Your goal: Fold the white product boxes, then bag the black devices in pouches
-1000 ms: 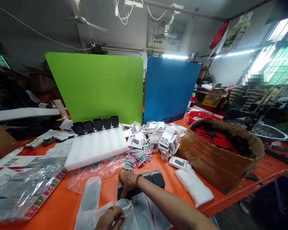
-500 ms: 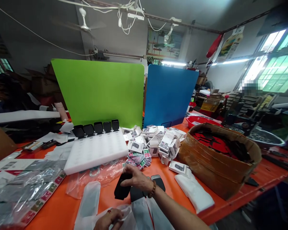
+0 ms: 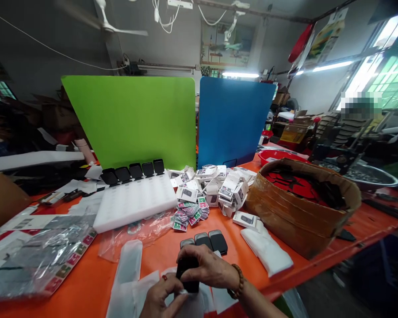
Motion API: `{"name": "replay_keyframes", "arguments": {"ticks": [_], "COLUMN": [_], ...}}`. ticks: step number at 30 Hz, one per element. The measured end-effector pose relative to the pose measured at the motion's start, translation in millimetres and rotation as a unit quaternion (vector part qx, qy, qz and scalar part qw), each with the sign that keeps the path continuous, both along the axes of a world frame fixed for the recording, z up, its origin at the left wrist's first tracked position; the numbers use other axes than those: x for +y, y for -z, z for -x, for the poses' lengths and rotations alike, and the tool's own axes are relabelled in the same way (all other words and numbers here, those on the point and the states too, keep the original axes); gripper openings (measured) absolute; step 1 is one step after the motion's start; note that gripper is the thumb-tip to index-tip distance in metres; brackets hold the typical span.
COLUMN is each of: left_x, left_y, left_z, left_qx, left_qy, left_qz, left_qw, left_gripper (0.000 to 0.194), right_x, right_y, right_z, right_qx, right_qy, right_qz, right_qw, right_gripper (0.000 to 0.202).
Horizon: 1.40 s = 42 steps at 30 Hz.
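My right hand (image 3: 210,267) is closed on a black flat rounded case (image 3: 188,267), thumb across its face and fingers over its top edge. The case is tilted at the table's front edge. My left hand (image 3: 161,298) pinches a translucent plastic bag (image 3: 205,297) at the case's lower end; how far the case reaches into it is hidden. Just beyond my right hand, three similar black cases (image 3: 218,241) lie side by side. Frosted plastic sleeves (image 3: 129,260) lie to the left of my left hand.
A white foam tray (image 3: 135,201) has several black cases (image 3: 135,171) along its back. Small white boxes (image 3: 230,185) and printed cards (image 3: 189,214) are piled mid-table. A cardboard box (image 3: 285,221) and a white packet (image 3: 268,251) are at right, clear plastic packaging (image 3: 49,247) at left.
My right hand has brought the black case down and to the right, to the bag at my left hand. My left hand has moved slightly right. The view has shifted a little.
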<state>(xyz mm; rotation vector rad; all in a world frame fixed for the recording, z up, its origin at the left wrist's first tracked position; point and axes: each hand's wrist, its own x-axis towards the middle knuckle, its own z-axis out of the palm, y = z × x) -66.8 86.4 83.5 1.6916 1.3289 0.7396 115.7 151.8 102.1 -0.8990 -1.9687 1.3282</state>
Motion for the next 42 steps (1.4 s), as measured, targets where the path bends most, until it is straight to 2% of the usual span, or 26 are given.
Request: {"name": "replay_keyframes", "arguments": {"ticks": [2,5,9,13,18,21,24,26,29,35,40,42], "left_x": [-2.7,-7.9,-13.3,-15.4,-18.5,-20.3,-20.9,-21.4,-22.9,-28.8,-32.1,-31.0], "left_y": [-3.7,-3.3,1.9,8.0,18.6,20.2,16.1,12.6,10.5,15.3,15.7,13.2], "left_z": [-6.7,-15.5,-24.8,-30.4,-28.7,-25.4,-21.2,-18.7,-18.4,-28.0,-27.3,-25.9], "left_qx": [-0.011,-0.057,-0.140,-0.137,-0.173,-0.215,-0.260,-0.264,-0.248,-0.255,-0.280,-0.291], "left_qy": [0.001,-0.012,-0.047,-0.071,-0.069,-0.061,-0.034,-0.018,-0.021,-0.076,-0.132,-0.157], "left_qz": [0.012,0.035,0.067,0.064,0.076,0.106,0.132,0.149,0.160,0.141,0.119,0.102], "left_qw": [1.000,0.998,0.987,0.986,0.979,0.969,0.956,0.953,0.955,0.954,0.943,0.938], "left_gripper": [0.020,0.016,0.018,0.018,0.018,0.019,0.021,0.021,0.021,0.025,0.030,0.031], "right_x": [-4.9,-12.4,-22.9,-28.4,-27.8,-29.1,-30.0,-29.1,-28.9,-43.9,-55.1,-58.9], "right_y": [0.3,4.5,13.8,22.6,34.5,37.1,33.0,29.2,26.1,28.3,33.8,35.1], "right_z": [-5.4,-11.6,-10.9,-8.2,-10.7,-12.2,-16.9,-21.7,-25.8,-15.4,-23.4,-30.5], "right_qx": [-0.008,-0.002,0.084,0.127,0.160,0.168,0.159,0.153,0.132,0.056,0.143,0.168], "right_qy": [-0.019,-0.009,0.078,0.128,0.187,0.164,0.073,0.018,-0.010,0.060,0.103,0.121], "right_qz": [-0.005,0.024,0.089,0.126,0.161,0.164,0.177,0.193,0.195,0.122,0.190,0.206], "right_qw": [1.000,1.000,0.989,0.976,0.956,0.958,0.969,0.969,0.972,0.989,0.966,0.956], "right_gripper": [0.026,0.026,0.031,0.024,0.026,0.026,0.024,0.025,0.023,0.026,0.033,0.030]}}
